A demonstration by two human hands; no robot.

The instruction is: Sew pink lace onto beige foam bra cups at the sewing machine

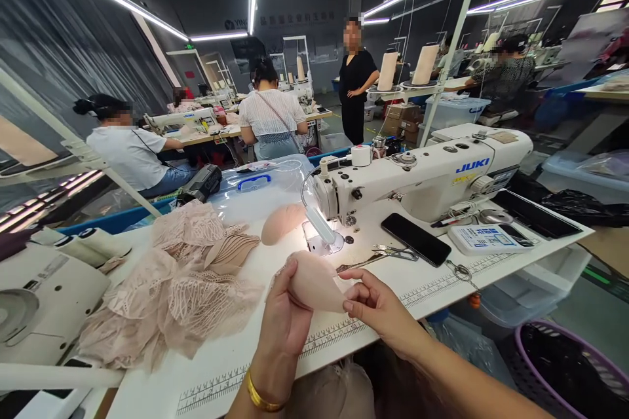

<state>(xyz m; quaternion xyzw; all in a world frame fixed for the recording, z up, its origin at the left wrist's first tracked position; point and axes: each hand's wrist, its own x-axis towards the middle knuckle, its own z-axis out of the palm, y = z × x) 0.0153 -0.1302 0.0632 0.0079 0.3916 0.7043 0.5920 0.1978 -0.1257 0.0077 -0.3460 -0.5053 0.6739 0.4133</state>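
A beige moulded cup piece (317, 281) is held up between both hands, just in front of the sewing machine's needle area. My left hand (289, 308) grips its left side, thumb on the near face. My right hand (371, 304) pinches the pointed right end between thumb and fingers. Behind it, a second beige cup piece (284, 224) lies on the table beside the lit needle plate (322, 243). The white sewing machine (422, 173) stands to the right. Beige lace fabric (187, 288) is heaped at the left, with a stack of cup pieces (230, 250) on it.
On the table (358, 334), right of the hands, lie scissors (396, 252), a black phone (415, 239) and a white box (489, 239). Thread cones (78, 249) and another machine (44, 301) are at left. Several people are farther back.
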